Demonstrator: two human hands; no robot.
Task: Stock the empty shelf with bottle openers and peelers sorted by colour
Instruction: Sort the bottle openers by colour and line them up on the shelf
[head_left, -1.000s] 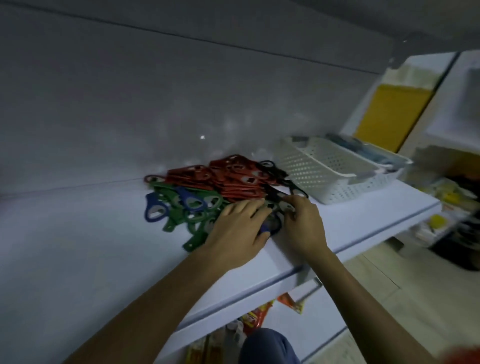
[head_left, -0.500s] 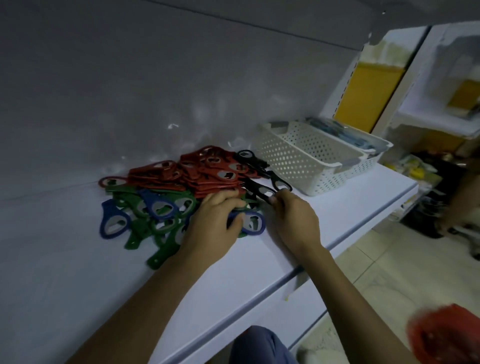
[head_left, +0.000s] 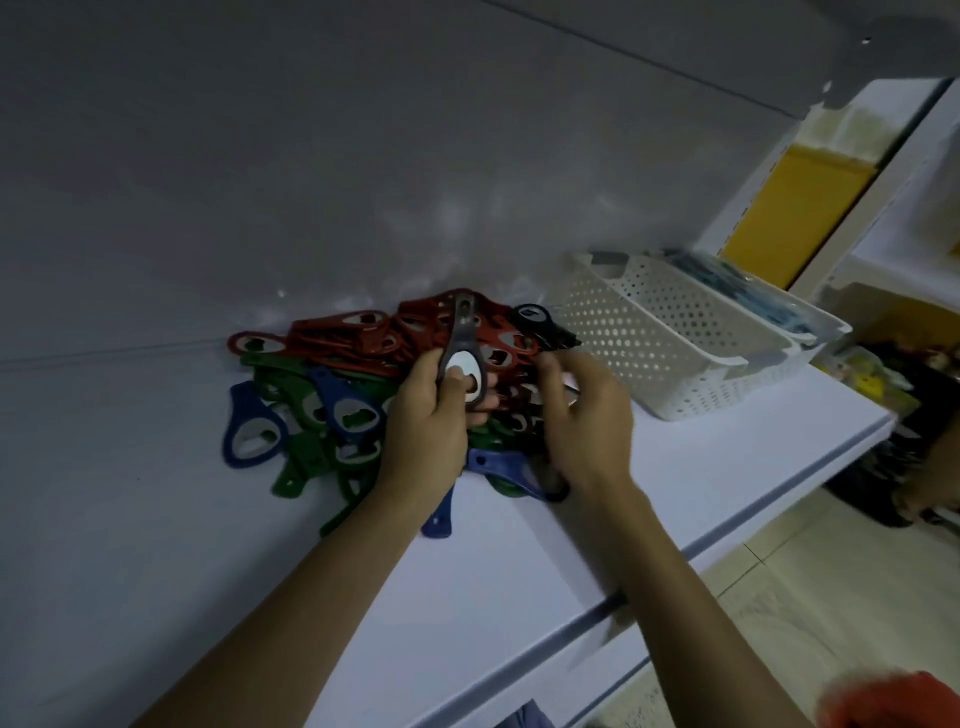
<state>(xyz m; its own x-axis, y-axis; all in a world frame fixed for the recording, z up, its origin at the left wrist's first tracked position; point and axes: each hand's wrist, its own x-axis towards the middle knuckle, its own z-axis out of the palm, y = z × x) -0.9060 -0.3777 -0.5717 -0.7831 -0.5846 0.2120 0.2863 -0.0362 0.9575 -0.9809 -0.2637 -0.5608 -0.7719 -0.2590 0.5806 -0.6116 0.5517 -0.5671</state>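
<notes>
A heap of plastic bottle openers lies on the white shelf (head_left: 519, 582): red ones (head_left: 358, 332) at the back, green ones (head_left: 301, 462) and blue ones (head_left: 254, 431) in front, black ones (head_left: 535, 319) at the right. My left hand (head_left: 431, 431) grips a dark bottle opener (head_left: 462, 348) lifted upright above the heap, thumb on its metal ring. My right hand (head_left: 587, 415) hovers over the heap's right side with curled fingers; what they hold is blurred.
Two white perforated baskets (head_left: 670, 343) stand on the shelf to the right of the heap, the far one holding dark items. The shelf's front edge runs diagonally at the right; tiled floor lies below. A red blurred object (head_left: 893, 701) sits at the bottom right.
My left hand has lifted a dark opener out of the heap and holds it upright. My right hand has risen slightly off the black openers. The camera has moved closer.
</notes>
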